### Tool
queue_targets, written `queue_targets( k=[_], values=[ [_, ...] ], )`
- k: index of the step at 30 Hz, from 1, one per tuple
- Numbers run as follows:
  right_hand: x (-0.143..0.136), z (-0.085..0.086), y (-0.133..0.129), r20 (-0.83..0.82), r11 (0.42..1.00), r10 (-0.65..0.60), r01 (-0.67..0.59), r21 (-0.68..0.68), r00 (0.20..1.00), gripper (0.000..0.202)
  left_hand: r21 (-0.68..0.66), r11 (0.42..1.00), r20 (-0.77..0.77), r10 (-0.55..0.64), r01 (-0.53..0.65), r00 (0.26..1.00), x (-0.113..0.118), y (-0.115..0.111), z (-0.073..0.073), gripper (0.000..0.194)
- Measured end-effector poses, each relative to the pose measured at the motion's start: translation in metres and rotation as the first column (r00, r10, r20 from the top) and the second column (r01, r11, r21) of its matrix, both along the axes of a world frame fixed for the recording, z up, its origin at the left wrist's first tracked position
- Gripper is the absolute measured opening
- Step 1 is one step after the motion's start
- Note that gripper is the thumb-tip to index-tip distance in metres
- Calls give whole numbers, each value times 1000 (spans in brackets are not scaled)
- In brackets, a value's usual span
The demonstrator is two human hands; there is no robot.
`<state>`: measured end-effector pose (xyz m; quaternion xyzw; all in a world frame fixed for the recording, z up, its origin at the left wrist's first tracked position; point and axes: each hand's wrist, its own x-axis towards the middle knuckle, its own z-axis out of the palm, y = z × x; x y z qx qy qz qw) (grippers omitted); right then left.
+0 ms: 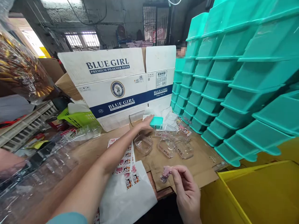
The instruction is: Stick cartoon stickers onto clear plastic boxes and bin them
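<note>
My left arm stretches forward across the table, and my left hand (147, 123) is at the left edge of a small turquoise plastic box (157, 121). Its fingers look stretched out along that edge; their undersides are hidden. In front of me my right hand (187, 188) pinches a crumpled pink-and-purple patterned piece of film, perhaps a sticker (165, 173), between thumb and forefinger. Several clear plastic containers (166, 147) stand between the hands, some with printed pictures. Under my left forearm lie sheets of cartoon cat stickers (127, 161) and white backing paper (130, 199).
A white-and-blue beer carton (123, 84) stands behind the work area. Tall stacks of turquoise bins (233, 77) rise at the right, above a yellow crate (233, 177). Clear plastic trays (46, 168) and a green basket (79, 116) lie at the left.
</note>
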<state>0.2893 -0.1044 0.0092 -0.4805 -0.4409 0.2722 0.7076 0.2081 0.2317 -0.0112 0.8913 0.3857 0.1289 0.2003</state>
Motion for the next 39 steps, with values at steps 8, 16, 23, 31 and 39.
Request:
queue_targets(
  k=[8,16,23,31,39],
  values=[
    [4,-6,7,-7,1000,15,-15,-13,1000,13,8,1000,-104,25,-24,994,-16,15,2,91],
    [-4,-13,14,-64,993,78,-83,-78,995,16,55,986,-114,163,-158,980,-96,11,5,91],
    [-2,-12,15,-47,995,59,-62,-74,997,14,110,958,-33,270,-265,962,-152,-8,6,91],
    [-3,-16,23,-61,994,53,-58,-89,997,14,-3,971,-23,239,-239,971,-189,-57,-19,101],
    [3,-26,20,-65,992,1,-10,-129,998,12,-94,957,69,281,-274,957,-187,-52,-13,103]
  ],
)
